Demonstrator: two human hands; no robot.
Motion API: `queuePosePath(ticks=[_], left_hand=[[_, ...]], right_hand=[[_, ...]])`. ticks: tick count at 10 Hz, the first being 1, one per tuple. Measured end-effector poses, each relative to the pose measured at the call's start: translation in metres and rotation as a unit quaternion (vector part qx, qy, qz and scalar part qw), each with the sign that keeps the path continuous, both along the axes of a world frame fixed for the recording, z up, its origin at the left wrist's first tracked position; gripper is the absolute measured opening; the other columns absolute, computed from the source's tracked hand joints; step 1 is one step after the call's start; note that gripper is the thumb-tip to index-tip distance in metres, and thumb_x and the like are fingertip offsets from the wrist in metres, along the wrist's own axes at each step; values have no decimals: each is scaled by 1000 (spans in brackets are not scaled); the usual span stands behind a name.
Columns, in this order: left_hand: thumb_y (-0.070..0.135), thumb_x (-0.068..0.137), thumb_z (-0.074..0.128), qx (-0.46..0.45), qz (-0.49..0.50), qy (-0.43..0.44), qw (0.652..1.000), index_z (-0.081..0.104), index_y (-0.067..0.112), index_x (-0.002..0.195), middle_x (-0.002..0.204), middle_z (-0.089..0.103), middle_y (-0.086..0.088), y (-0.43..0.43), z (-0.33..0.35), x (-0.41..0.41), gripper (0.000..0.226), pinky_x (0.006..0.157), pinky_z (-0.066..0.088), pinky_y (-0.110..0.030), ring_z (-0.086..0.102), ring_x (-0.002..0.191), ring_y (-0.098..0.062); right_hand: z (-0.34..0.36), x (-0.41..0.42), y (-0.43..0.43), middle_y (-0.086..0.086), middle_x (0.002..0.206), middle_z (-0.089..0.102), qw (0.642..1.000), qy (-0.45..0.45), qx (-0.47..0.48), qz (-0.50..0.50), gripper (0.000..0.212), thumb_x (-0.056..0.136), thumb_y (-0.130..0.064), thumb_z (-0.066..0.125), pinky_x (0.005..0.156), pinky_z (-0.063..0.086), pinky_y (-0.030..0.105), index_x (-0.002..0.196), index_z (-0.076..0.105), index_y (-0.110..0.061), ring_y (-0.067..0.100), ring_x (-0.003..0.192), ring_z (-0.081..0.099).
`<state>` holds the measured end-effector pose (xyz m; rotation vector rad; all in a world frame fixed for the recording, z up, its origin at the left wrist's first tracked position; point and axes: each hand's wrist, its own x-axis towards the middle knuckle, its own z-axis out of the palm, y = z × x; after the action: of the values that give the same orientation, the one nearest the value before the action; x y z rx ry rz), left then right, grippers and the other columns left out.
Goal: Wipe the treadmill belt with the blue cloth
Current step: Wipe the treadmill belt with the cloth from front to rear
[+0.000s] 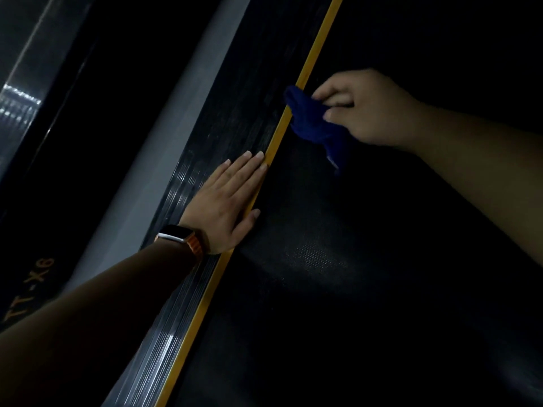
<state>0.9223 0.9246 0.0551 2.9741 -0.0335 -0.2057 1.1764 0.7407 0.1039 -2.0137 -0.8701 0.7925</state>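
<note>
The black treadmill belt (pixel 338 274) fills the right and lower part of the view in dim light. A yellow strip (pixel 205 295) runs diagonally along its left edge. My right hand (pixel 373 110) grips a bunched blue cloth (pixel 314 121) at the belt's edge, where the cloth's tip overlaps the yellow strip. My left hand (pixel 229 201), with a watch on an orange band at the wrist, rests flat with straight fingers on the ribbed side rail (pixel 164 336), its thumb reaching onto the belt.
Left of the ribbed rail runs a grey side cover (pixel 152 177), then a black frame part with gold lettering (pixel 29 292). A shiny floor patch (pixel 20 104) shows at the far left.
</note>
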Motion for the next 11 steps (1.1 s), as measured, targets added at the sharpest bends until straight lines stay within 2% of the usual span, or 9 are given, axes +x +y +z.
queuePosePath(ticks=[1,2,3,6,7,8,9,10,11], left_hand=[[47,102,36,0,-1,-3,1000,15,11,164,173,11,-9,0,0,0,75,129,10,-49,6,160,-24],[48,101,36,-1,-1,0,1000,16,11,164,173,11,-9,0,1,0,76,129,11,-50,6,160,-24],[49,101,36,3,-1,0,1000,16,12,164,173,10,-8,0,0,0,76,129,10,-49,5,160,-24],[47,101,39,-3,1,-6,1000,18,11,164,173,12,-8,1,0,0,76,130,8,-46,5,160,-23],[46,100,42,-6,4,-11,1000,21,11,164,172,13,-8,0,1,0,76,129,9,-46,6,160,-22],[45,100,42,-8,3,-14,1000,21,10,163,172,14,-8,0,1,0,75,129,10,-47,7,160,-22],[47,100,40,-11,1,-7,1000,20,10,164,172,13,-8,1,1,1,76,129,11,-48,7,160,-23],[47,101,38,-12,0,-6,1000,19,10,164,173,12,-8,2,0,0,76,130,8,-47,5,160,-23],[48,100,38,-11,1,0,1000,17,11,164,173,10,-8,2,0,-1,77,130,6,-46,3,160,-22]], right_hand=[[14,5,-11,-25,110,58,996,-32,71,-40,37,98,-5,49,76,45,1,129,57,-24,-21,95,54],[3,2,-22,-14,129,52,986,-163,43,-6,40,100,-14,46,82,35,-1,138,52,-26,-9,112,47],[-36,-9,-30,-10,145,49,971,-177,-51,153,37,100,-16,48,94,19,0,134,57,-29,-4,126,34],[-59,-33,5,9,120,53,948,-309,-62,-48,29,97,-25,55,88,48,40,123,65,-16,29,106,49],[-57,-100,-2,6,111,53,952,-289,-13,105,37,94,-30,58,83,48,35,128,61,-16,22,97,50],[-55,-83,-11,3,103,53,894,-334,38,295,37,94,-31,57,71,48,31,127,62,-15,19,88,49],[-52,-9,12,13,103,56,856,-464,-40,223,29,97,-28,52,68,48,39,114,67,-11,30,88,53],[-51,27,31,16,119,51,908,-403,-113,-23,32,100,-28,50,85,48,47,123,62,-9,36,104,51],[-54,-21,37,13,115,52,919,-373,-117,-50,26,99,-28,51,81,51,45,111,64,-9,30,95,56]])
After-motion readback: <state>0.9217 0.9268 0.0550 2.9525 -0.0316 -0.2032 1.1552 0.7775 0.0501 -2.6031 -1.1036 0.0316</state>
